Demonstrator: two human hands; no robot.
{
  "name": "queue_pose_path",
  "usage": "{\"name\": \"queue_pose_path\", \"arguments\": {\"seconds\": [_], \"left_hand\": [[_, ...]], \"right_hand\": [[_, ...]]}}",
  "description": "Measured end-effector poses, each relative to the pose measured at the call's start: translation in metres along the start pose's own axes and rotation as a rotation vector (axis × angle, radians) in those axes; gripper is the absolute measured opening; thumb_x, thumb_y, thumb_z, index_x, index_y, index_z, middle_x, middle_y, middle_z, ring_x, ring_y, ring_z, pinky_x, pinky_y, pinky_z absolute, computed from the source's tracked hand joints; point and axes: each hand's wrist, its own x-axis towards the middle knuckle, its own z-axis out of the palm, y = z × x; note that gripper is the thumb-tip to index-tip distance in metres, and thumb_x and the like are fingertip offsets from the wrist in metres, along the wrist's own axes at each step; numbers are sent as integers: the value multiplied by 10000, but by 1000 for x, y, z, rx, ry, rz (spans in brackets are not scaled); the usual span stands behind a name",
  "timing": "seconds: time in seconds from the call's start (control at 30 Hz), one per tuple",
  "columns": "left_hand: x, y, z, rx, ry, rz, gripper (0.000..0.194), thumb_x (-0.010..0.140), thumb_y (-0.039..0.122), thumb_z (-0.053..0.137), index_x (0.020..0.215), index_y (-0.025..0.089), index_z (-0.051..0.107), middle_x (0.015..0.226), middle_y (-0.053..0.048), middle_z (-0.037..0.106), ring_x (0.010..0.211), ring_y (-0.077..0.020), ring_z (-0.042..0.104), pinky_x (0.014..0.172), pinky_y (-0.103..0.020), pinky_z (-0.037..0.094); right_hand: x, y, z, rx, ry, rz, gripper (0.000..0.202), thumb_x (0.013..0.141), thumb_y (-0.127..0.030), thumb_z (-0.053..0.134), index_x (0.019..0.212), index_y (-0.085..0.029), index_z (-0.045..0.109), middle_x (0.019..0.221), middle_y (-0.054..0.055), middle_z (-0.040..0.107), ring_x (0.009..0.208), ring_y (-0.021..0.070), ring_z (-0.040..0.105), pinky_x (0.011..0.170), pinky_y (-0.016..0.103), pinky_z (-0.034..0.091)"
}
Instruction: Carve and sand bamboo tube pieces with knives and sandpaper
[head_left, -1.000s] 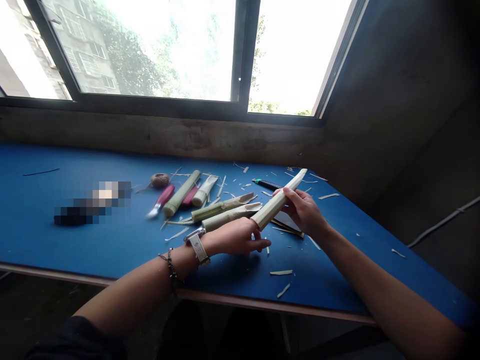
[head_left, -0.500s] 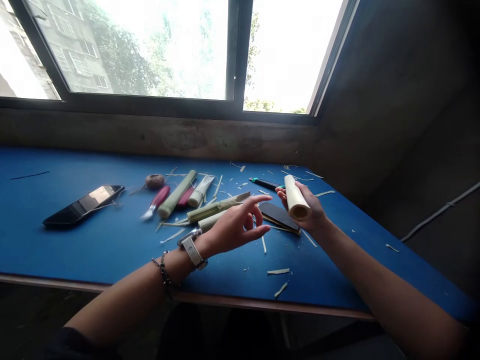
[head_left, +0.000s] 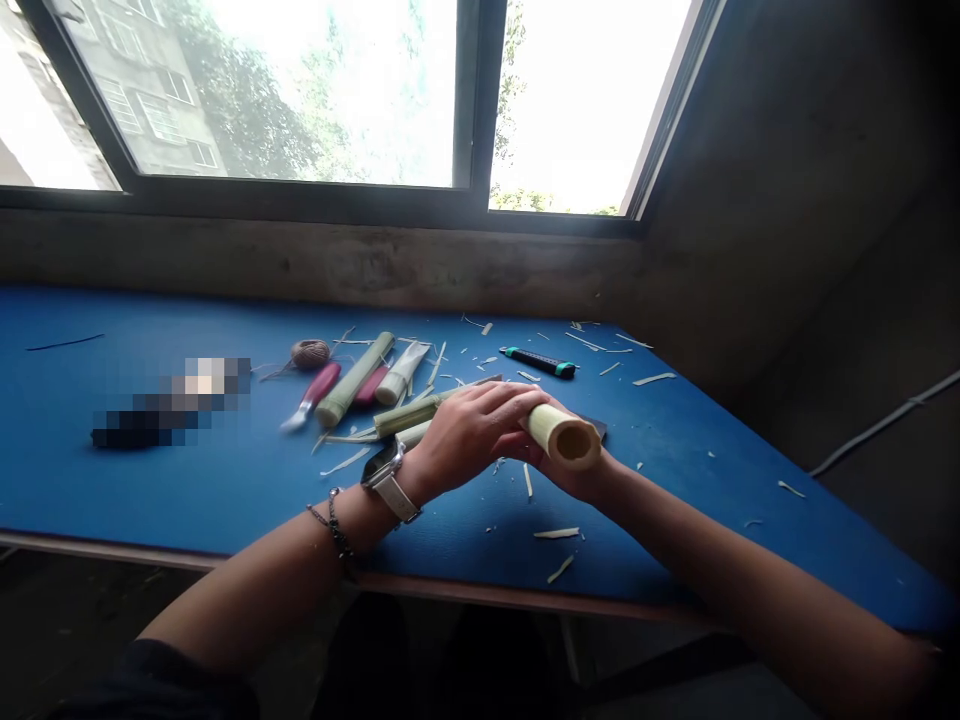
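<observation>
A pale peeled bamboo tube (head_left: 549,428) rests in my right hand (head_left: 581,480), its hollow end turned toward me. The right fingers wrap round it from beneath. My left hand (head_left: 476,430), with a watch on the wrist, lies over the tube's far end, its fingers bent around that side. Left of the hands lie a green bamboo piece (head_left: 409,415) and a paler one (head_left: 414,434), both partly covered by the left hand. Behind my right hand, a corner of a dark flat sheet (head_left: 596,424) peeks out.
On the blue table (head_left: 247,500) lie a utility knife (head_left: 538,361), a twine ball (head_left: 310,353), a red-handled tool (head_left: 321,385), a green bamboo tube (head_left: 356,380), a pale bamboo piece (head_left: 401,373) and scattered shavings (head_left: 556,533). A pixelated dark object (head_left: 142,425) is at left.
My right hand has brought the bamboo tube left and toward me. My left hand, apart with fingers spread before, has closed over the tube's far end.
</observation>
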Motion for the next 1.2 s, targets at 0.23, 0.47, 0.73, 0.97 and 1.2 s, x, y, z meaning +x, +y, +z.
{"name": "queue_pose_path", "arguments": {"seconds": [0.23, 0.47, 0.73, 0.97, 1.2], "left_hand": [[4, -4, -19, 7, 98, -35, 339, 874, 293, 509, 1190, 174, 475, 1170, -93, 612, 1074, -181, 583, 852, -323, 529], [5, -13, -24, 106, 139, -27, 344, 873, 310, 504, 1188, 175, 473, 1162, -95, 615, 1065, -175, 588, 839, -309, 530], [4, -24, -31, 355, 136, -51, 321, 883, 323, 482, 1163, 166, 488, 1082, -87, 615, 988, -189, 582, 781, -313, 514], [4, -30, -40, 524, 128, 60, 323, 875, 346, 500, 1184, 258, 475, 971, -44, 517, 845, -150, 530, 710, -281, 458], [5, -28, -43, 607, -99, 223, 273, 918, 286, 421, 1189, 299, 456, 976, -22, 504, 814, -122, 495, 763, -278, 406]], "right_hand": [[0, -25, -17, -306, 43, -286, 220, 828, -395, 479, 722, -203, 500, 719, -8, 572, 626, 108, 553, 581, 255, 481], [-34, -66, -27, -1129, -56, -1550, 45, 772, -214, 562, 793, -249, 580, 709, 1, 562, 602, 126, 525, 500, 275, 421], [-35, -58, -25, -1622, -96, -1567, 221, 788, -232, 582, 992, -309, 621, 786, 0, 623, 642, 111, 564, 522, 226, 446], [-29, -56, -28, -1754, -90, -1255, 184, 853, -242, 502, 976, -236, 638, 970, 43, 635, 634, 104, 545, 506, 232, 422], [-16, -50, -34, -1673, -473, -736, 350, 853, -336, 494, 1198, -303, 541, 1205, 29, 567, 673, 113, 565, 556, 241, 454]]}}
